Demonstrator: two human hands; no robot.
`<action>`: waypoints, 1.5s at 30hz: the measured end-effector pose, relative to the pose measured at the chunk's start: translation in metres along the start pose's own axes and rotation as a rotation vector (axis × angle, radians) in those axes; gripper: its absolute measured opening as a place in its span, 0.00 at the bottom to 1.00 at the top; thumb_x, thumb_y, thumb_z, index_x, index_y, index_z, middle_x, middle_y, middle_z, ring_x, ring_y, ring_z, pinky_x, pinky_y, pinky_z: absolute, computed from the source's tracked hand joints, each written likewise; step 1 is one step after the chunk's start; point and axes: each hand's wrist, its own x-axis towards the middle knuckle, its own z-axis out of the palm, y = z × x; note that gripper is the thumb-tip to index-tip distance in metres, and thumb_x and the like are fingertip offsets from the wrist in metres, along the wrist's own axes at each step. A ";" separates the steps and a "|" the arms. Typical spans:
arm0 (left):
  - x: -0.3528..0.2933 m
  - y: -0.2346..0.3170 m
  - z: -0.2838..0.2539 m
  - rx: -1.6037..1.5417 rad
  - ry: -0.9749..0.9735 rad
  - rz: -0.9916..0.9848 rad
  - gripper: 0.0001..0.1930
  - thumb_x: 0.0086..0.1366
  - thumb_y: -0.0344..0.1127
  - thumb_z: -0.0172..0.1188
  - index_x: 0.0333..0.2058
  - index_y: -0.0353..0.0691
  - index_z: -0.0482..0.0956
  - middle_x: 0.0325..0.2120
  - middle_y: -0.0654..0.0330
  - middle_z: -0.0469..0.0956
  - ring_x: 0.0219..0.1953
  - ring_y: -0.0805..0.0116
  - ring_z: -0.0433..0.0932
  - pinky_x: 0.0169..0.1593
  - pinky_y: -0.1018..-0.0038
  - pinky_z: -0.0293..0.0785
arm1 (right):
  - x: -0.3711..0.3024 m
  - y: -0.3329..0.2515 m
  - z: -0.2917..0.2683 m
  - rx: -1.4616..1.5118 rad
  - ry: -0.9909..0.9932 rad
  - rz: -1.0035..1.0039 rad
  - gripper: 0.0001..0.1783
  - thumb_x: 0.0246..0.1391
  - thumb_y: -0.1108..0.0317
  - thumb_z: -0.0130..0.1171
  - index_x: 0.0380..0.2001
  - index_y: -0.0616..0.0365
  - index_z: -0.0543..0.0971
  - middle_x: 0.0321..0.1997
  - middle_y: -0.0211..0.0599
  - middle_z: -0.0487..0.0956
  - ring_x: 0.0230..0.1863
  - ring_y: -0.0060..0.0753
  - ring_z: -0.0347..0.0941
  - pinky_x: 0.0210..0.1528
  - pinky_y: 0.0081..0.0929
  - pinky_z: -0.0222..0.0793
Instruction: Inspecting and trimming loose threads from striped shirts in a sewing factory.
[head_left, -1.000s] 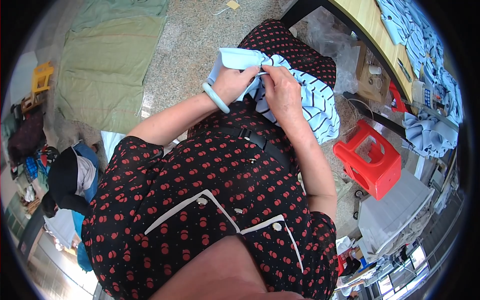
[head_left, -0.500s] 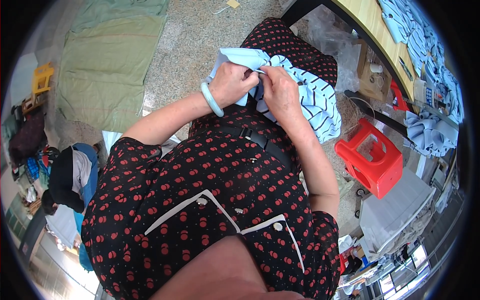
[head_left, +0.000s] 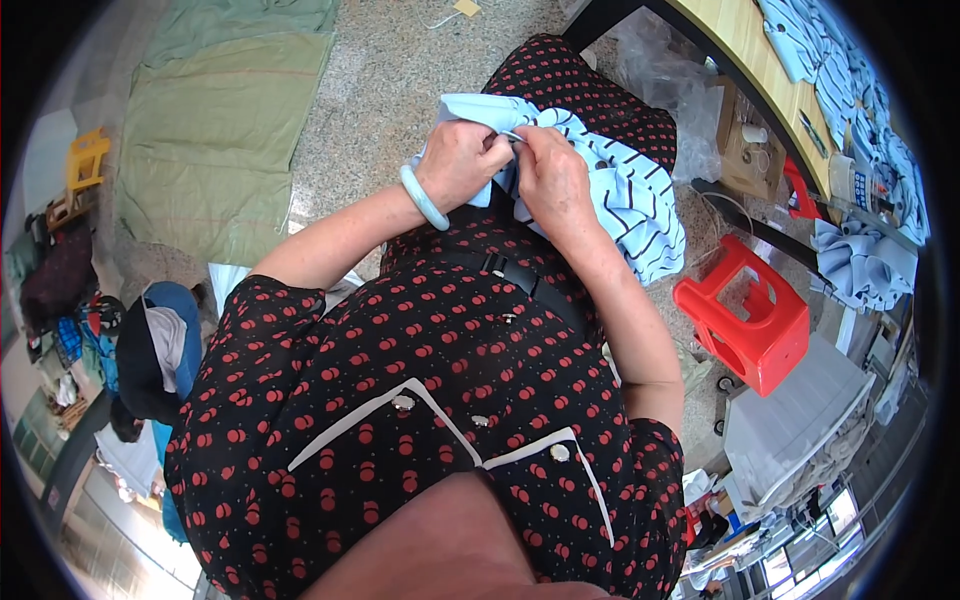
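Your left hand [head_left: 463,163], right hand [head_left: 556,185]: fingers [head_left: 496,153] of both pinching striped blue garment [head_left: 632,205]; red stool [head_left: 772,350] off to right.

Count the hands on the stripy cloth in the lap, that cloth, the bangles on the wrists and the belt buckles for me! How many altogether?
Hands: 2, the left hand and the right hand
Stripy cloth: 1
Bangle: 1
Belt buckle: 1
Total: 5
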 end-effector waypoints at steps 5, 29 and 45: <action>0.000 -0.001 0.002 0.018 0.050 -0.001 0.09 0.50 0.33 0.51 0.18 0.33 0.72 0.12 0.49 0.70 0.16 0.55 0.72 0.22 0.66 0.67 | 0.002 0.001 0.002 0.012 0.008 -0.005 0.08 0.45 0.78 0.49 0.31 0.64 0.74 0.28 0.47 0.74 0.32 0.48 0.71 0.34 0.35 0.67; -0.002 -0.030 -0.025 0.047 -0.188 0.135 0.08 0.56 0.32 0.52 0.29 0.32 0.74 0.19 0.51 0.73 0.19 0.65 0.73 0.25 0.73 0.68 | 0.009 0.013 -0.001 0.357 -0.202 0.011 0.08 0.46 0.72 0.52 0.31 0.65 0.74 0.25 0.38 0.73 0.24 0.28 0.68 0.27 0.22 0.63; -0.005 -0.022 -0.042 -0.049 -0.298 0.010 0.09 0.57 0.33 0.50 0.30 0.31 0.73 0.17 0.56 0.72 0.21 0.78 0.69 0.25 0.77 0.67 | 0.006 0.003 -0.006 0.473 -0.310 0.085 0.08 0.48 0.71 0.54 0.32 0.62 0.74 0.20 0.27 0.71 0.21 0.14 0.64 0.24 0.15 0.60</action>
